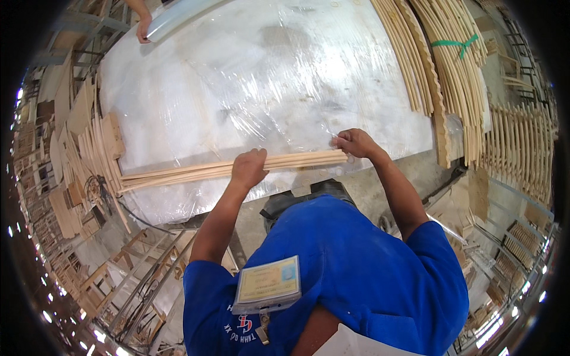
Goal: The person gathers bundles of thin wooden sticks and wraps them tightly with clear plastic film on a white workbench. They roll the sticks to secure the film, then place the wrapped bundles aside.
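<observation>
A thin bundle of long pale wooden strips (309,159) lies along the near edge of a table covered in clear plastic film (237,89). My left hand (249,168) is closed over the bundle near its middle. Just beyond the strips' right end, my right hand (356,144) is closed in a pinch on the film, which wrinkles toward its fingertips. My palm hides part of the left-hand grip.
Across the table at the far left, another person's hand (143,29) holds a roll of clear film (178,21). Stacked wooden rods (457,77) with a green tie (460,44) stand at right, beside a wavy-edged wooden strip (436,101). Wooden pieces (111,136) crowd the left edge.
</observation>
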The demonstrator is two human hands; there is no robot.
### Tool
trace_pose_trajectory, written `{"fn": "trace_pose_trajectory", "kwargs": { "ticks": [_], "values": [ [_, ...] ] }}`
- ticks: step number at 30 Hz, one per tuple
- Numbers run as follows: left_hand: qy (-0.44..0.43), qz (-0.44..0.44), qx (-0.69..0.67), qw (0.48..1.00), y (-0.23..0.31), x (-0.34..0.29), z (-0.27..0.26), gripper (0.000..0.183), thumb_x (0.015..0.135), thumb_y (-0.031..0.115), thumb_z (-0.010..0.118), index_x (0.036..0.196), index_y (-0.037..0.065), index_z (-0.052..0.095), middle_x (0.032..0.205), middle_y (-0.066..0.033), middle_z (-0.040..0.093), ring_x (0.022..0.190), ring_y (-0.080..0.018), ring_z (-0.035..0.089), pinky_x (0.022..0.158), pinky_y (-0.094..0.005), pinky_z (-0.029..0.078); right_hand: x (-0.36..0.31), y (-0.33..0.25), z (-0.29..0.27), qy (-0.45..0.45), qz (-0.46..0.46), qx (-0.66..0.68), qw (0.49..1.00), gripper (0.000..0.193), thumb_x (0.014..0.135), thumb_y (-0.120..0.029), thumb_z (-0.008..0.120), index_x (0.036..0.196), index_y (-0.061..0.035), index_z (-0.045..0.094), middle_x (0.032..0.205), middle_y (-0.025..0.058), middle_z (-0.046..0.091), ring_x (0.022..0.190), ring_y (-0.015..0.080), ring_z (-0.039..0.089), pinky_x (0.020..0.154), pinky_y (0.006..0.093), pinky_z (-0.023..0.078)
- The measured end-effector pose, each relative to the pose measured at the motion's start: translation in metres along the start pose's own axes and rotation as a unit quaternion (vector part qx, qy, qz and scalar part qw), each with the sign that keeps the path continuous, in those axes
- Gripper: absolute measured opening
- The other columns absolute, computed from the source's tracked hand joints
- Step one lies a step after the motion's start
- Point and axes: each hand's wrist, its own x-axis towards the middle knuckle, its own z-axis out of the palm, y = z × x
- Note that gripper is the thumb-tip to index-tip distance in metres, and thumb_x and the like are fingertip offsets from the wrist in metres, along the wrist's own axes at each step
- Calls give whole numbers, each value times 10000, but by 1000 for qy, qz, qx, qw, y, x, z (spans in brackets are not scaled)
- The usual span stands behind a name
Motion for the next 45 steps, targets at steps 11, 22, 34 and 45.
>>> {"fn": "trace_pose_trajectory", "kwargs": {
  "ticks": [11, 22, 34, 45],
  "values": [
    [-127, -35, -3, 991, -3, 50, -46, 432, 772, 265, 819, 1141, 91, 677, 1060, -178, 756, 1052, -401, 729, 906, -528, 575, -11, 33, 1, -1, 73, 206, 976, 388, 1088, -355, 655, 1022, 12, 762, 823, 56, 754, 702, 127, 706, 667, 313, 578],
    [-275, 0, -43, 960, -24, 102, -52, 387, 738, 300, 792, 1057, 82, 781, 980, -171, 799, 931, -333, 768, 865, -456, 599, -29, 17, 13, 131, 80, 263, 953, 387, 1093, -375, 636, 952, -22, 711, 804, 17, 675, 735, 109, 615, 675, 299, 516],
    [-395, -41, -83, 914, -27, 130, -54, 330, 732, 325, 811, 884, 33, 792, 699, -86, 754, 654, -226, 738, 697, -384, 582, -5, -28, 31, 397, -182, -98, 894, 463, 973, -268, 771, 1386, -103, 640, 1474, 193, 569, 1384, 395, 550, 1183, 508, 449],
    [-226, -95, -39, 969, -2, 86, -35, 543, 730, 377, 840, 1145, 43, 729, 1082, -244, 762, 1049, -402, 736, 925, -482, 596, 31, -32, 44, 305, -281, -243, 877, 652, 807, -351, 883, 1361, -138, 610, 1284, 87, 638, 1259, 321, 576, 1144, 521, 396]
  ]
}}
